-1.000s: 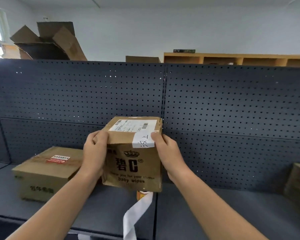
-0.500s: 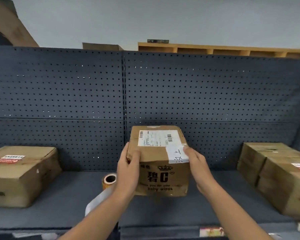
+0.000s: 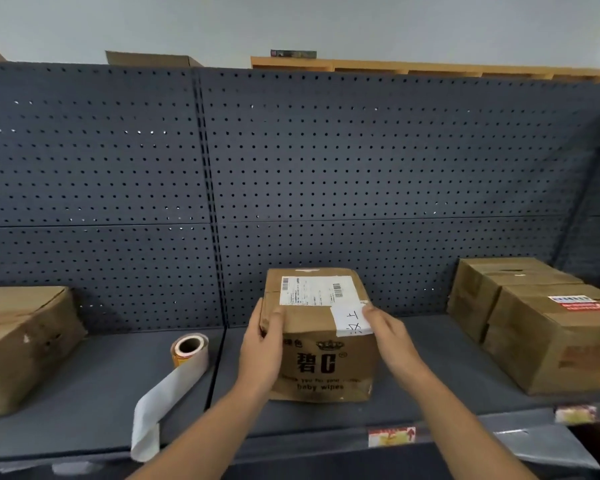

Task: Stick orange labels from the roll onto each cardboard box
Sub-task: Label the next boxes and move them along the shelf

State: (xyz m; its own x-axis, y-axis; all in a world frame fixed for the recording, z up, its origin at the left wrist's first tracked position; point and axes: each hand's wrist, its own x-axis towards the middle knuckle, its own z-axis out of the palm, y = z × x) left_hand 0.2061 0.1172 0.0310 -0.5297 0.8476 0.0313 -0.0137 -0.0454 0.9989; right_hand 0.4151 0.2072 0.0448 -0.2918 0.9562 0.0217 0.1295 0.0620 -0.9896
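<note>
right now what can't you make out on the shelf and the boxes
All in the head view:
- Shipping label print on the baby wipes box: too small, blurred.
- Left box: cut off by the left edge.
- Label roll: how many orange labels remain is hidden; only blank backing trails out.
- Left hand and right hand: fingers hidden behind the box sides.

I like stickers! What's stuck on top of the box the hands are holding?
On the baby wipes box: a white shipping label with barcodes, and a white handwritten sticker folded over its front edge. No orange label shows; the fingers hide a little.
</note>
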